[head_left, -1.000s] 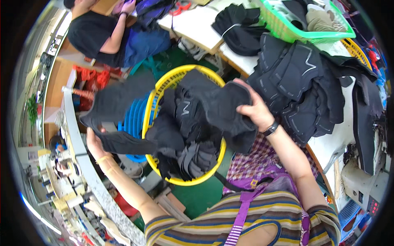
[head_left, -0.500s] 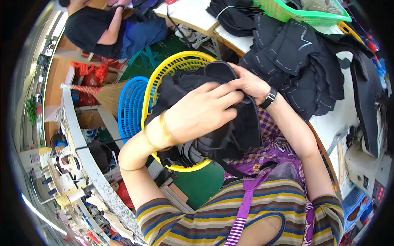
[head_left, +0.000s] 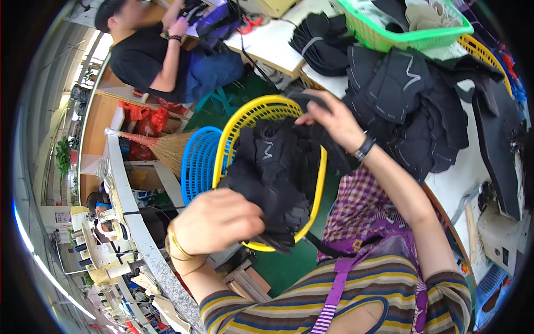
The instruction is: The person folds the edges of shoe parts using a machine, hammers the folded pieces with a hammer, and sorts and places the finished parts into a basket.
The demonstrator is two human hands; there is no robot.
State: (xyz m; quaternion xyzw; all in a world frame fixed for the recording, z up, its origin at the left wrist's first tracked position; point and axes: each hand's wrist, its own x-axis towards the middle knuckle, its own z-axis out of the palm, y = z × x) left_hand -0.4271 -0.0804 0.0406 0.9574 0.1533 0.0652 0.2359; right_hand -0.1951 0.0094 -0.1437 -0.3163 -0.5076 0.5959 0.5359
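A yellow plastic basket (head_left: pixel 321 195) stands in front of me, heaped with black fabric pieces (head_left: pixel 272 167), one bearing a white zigzag mark. My right hand (head_left: pixel 334 119) is at the basket's far right rim, its thumb and fingers closed on a black fabric piece (head_left: pixel 329 149) that hangs down beside the rim. Over the near left rim is my left hand (head_left: pixel 219 221), close to the fabric. Its fingers are curled and blurred by motion, so whether they grip anything does not show.
Left of the yellow basket stands a blue basket (head_left: pixel 200 164), with a straw broom (head_left: pixel 167 146) behind it. Stacked black pieces (head_left: pixel 400 106) cover the white table (head_left: pixel 450 167) on the right, near a green basket (head_left: pixel 411 40). A person (head_left: pixel 144 61) sits at the far left.
My hands have separated: the left moved back toward the near left rim, the right stayed at the far right side. The dark pieces they were handling no longer cover the basket's middle.
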